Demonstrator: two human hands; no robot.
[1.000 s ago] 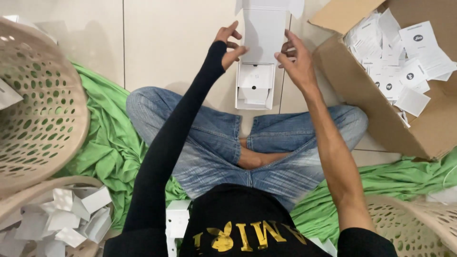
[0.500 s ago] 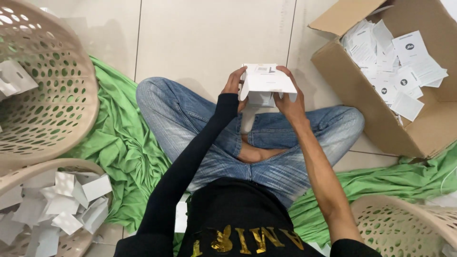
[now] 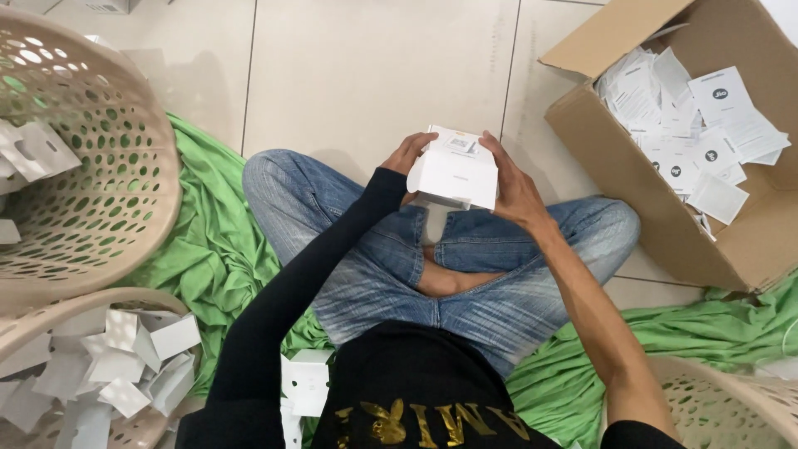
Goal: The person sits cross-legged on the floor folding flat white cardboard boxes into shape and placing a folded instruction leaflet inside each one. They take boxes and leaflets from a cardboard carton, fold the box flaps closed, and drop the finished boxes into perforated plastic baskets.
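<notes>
tiled floor | green cloth | hands hold white box

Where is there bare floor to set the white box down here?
Bare tile lies ahead of the knees, between the beige basket and the cardboard box. Both hands, left and right, hold the white box. Crowded: paper-filled basket, green cloth.

white box: matt card | basket: perforated plastic | carton: corrugated cardboard | floor: glossy tile
</notes>
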